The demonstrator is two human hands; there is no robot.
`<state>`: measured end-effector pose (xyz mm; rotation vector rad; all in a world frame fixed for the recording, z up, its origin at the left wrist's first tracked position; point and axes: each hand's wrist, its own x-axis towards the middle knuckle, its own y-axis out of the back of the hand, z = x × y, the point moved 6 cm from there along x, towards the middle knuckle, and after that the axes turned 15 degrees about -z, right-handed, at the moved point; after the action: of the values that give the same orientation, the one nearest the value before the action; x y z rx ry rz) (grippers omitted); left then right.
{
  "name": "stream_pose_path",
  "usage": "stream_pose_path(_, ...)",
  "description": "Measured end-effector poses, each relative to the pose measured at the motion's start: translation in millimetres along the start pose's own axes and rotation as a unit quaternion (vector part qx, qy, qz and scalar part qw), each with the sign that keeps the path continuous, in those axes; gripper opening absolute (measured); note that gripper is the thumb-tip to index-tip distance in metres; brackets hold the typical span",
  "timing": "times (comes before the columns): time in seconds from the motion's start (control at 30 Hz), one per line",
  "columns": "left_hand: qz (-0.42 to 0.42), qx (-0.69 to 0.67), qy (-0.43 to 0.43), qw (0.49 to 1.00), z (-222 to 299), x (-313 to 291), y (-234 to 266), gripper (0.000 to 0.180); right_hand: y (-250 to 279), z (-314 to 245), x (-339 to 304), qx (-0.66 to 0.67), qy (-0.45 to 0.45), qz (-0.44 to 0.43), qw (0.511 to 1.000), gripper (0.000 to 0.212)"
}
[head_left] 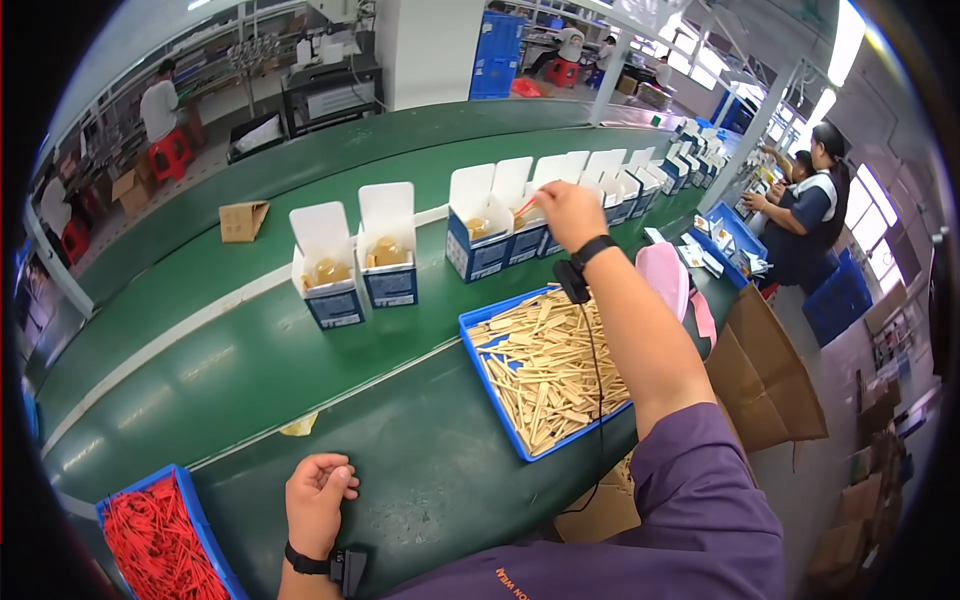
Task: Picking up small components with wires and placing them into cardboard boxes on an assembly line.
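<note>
One thin red strip (527,208) is gripped in right hand (572,215) at open blue-and-white carton (526,246); left hand (318,497) half-open over green worktop (420,500)

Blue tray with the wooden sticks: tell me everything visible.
The blue tray looks like plastic, shallow and rectangular. It lies flat, at an angle, on the green bench, heaped with loose, pale, wooden-looking sticks; blue shows through gaps. The right forearm hides part of its right side, and a black cable hangs across it, contact unclear.
</note>
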<state>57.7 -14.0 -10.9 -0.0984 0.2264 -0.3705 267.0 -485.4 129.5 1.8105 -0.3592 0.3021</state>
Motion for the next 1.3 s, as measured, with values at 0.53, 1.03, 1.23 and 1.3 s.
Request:
stream_pose_path(0.53, 0.061, 0.124, -0.025, 0.99, 3.4, -2.0, -8.6, 0.01, -21.2, 0.4, -33.6, 0.111, 0.079, -0.025, 0.99, 0.024)
stream_pose_path(1.03, 0.121, 0.242, 0.008, 0.963, 18.4, -1.8, -32.9, 0.016, -23.8, 12.8, -27.0, 0.1, 0.135, -0.123, 0.978, 0.023)
stream_pose_path(1.23, 0.135, 0.261, 0.01, 0.956, 18.4, 0.4, -35.5, 0.015, -22.8, -2.6, -40.6, 0.034, 0.182, -0.087, 0.979, 0.011)
stream_pose_path(1.3, 0.137, 0.261, 0.008, 0.956, 21.1, 1.4, -36.4, 0.015, -20.2, -7.5, -39.7, 0.027, 0.191, -0.068, 0.979, 0.01)
